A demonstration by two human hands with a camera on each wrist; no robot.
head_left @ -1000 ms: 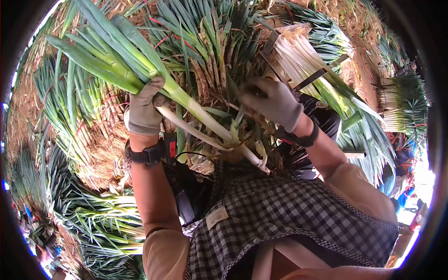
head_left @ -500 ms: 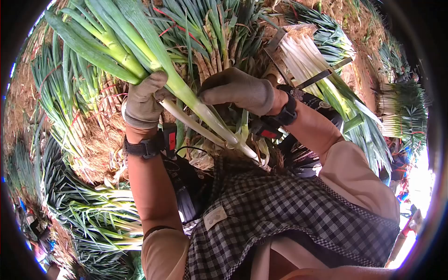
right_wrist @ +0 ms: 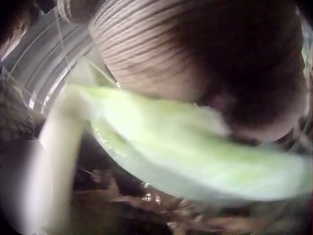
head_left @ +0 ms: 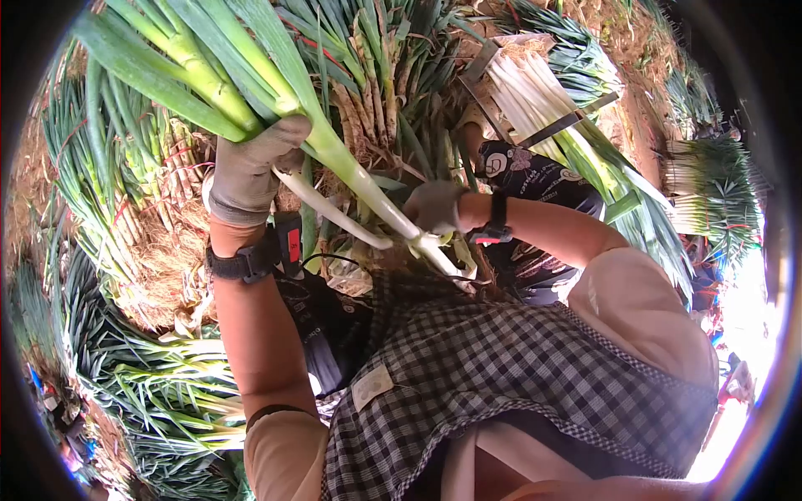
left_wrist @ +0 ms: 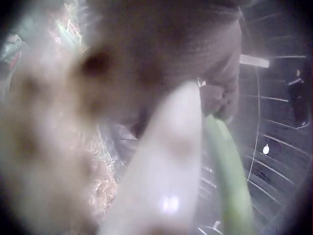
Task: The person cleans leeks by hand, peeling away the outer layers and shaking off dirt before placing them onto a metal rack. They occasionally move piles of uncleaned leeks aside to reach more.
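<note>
My gloved left hand [head_left: 251, 171] grips a few thick scallions [head_left: 355, 179], their broad green leaves fanning up left and white stalks slanting down to the apron. Close up in the left wrist view are a blurred white stalk [left_wrist: 164, 171] and a green stem [left_wrist: 229, 176] below the glove. My gloved right hand [head_left: 436, 207] is beside the lower part of the longest stalk. The right wrist view has its curled fingers on a pale green outer leaf [right_wrist: 161, 142] that bends away from a white stalk [right_wrist: 63, 137]; the fingertips are partly in shadow.
Tied scallion bundles stand at left [head_left: 134, 184] and at the back [head_left: 368, 92]. To the right, a pale-stalked bundle [head_left: 535, 92] lies in a holder with a dark bar [head_left: 576, 117]. More leafy scallions [head_left: 175, 384] are piled at lower left.
The right hand has come in from the right to the long stalk, then moved down it toward the root end. The left hand has shifted slightly left with the scallions.
</note>
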